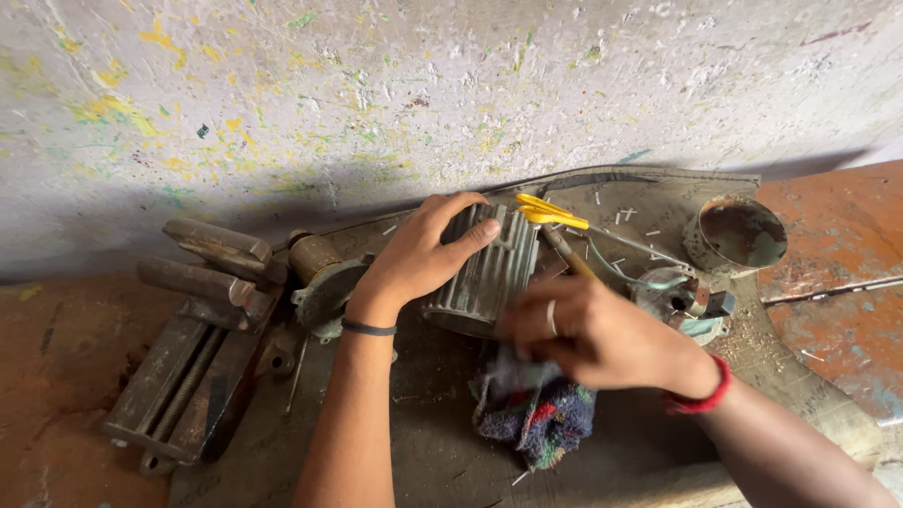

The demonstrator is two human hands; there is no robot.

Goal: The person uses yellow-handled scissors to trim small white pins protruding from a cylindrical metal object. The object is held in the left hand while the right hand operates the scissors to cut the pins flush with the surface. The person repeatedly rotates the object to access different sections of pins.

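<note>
A paint-spattered wall [376,85] fills the upper part of the view, and below it lies a worn, dirty workbench [433,442]. On the bench's left side sits a heavy, rusted bench vise [193,348], its jaws standing apart. To the far right, an orange-red rusted metal plate [837,273] lies beside the bench top.

Near the middle of the bench rests a ribbed grey electric motor housing [489,273], lying on its side with its fins running lengthwise. Its detached end cover [324,296] sits just to the left, between the housing and the vise. The left hand [419,254] lies spread over the top of the housing, fingers pressing on the fins. The right hand [593,334] is blurred; it seems to be closed around a wooden-handled tool [569,254] at the housing's right end, though the grip itself cannot be made out clearly.

Beneath the right hand lies a multicoloured knitted rag [536,419]. A round rusty tin [738,235] stands at the upper right. A small metal motor part [682,296] with wires sits just beyond the right hand, and yellow-handled scissors [550,214] rest behind the housing.
</note>
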